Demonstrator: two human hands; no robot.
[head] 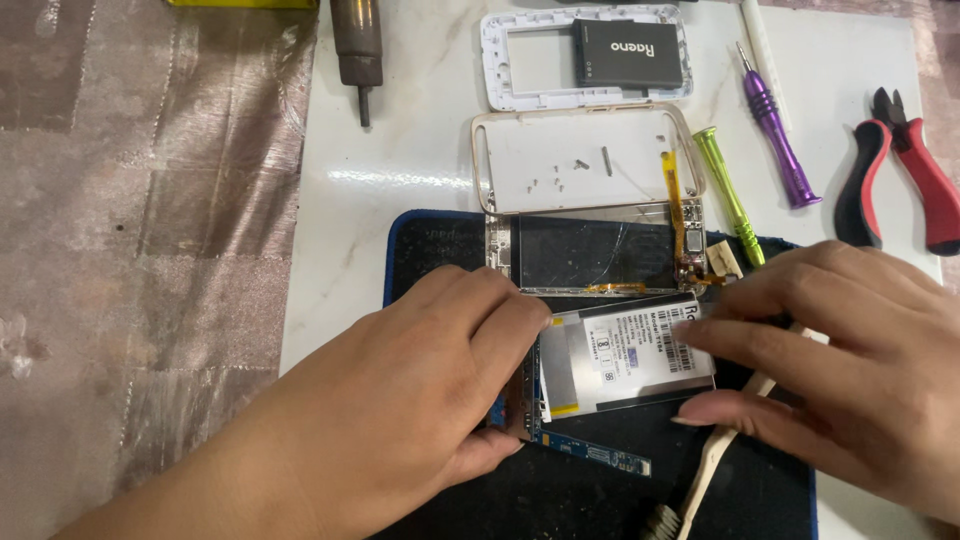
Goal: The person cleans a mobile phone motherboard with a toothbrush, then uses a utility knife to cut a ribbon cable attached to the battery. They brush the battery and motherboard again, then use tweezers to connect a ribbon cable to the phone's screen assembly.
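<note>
A: Starting at the left, what's the left hand point(420, 400) doing?

B: It lies knuckles-up on the black mat point(600, 500), fingers curled closed over the left edge of the silver battery point(628, 358) and the blue circuit board point(590, 455) under it, thumb tucked at the lower corner.

A: And the battery itself?

B: It sits mid-mat, just below the cracked phone screen point(590, 250). I'd judge it light, flat and smooth-skinned, so likely slippery, and easy to puncture or bend; best held by its long edges, not pried in the middle.

A: The right hand point(850, 370)?

B: Palm down, fingers stretched nearly flat, loosely open, tips pressing on the battery's right end. It grips nothing that I can see; a pale brush point(715, 455) lies under it.

A: Beyond them?

B: A gold frame point(480, 160) holding loose screws, green screwdriver point(728, 190), purple screwdriver point(775, 135), red pliers point(905, 170).
</note>
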